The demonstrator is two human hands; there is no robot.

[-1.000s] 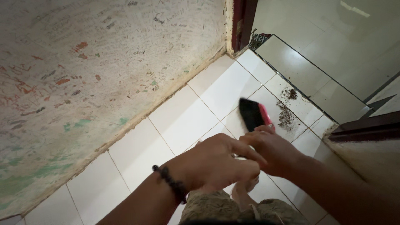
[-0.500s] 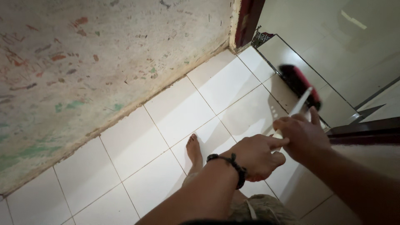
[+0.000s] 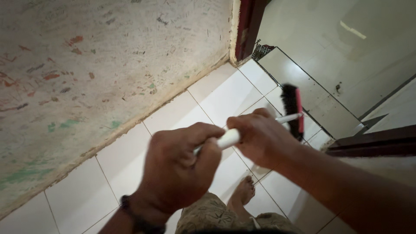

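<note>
Both hands grip the broom (image 3: 293, 109) handle.
Left hand (image 3: 180, 162) and right hand (image 3: 260, 136) are closed around it, close together, near the wall (image 3: 86, 65).

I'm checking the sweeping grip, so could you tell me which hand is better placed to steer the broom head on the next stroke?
Probably the right hand: it grips the white handle nearer the broom head. The left hand holds the handle's near end, farther back.

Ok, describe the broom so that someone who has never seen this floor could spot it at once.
Start at the white tiled floor below the scribbled wall, near the dark red door frame. Both hands, left hand and right hand, grip a white handle. At its far end is the broom head: black bristles on a pink-red back, the only bright colour there.
</note>
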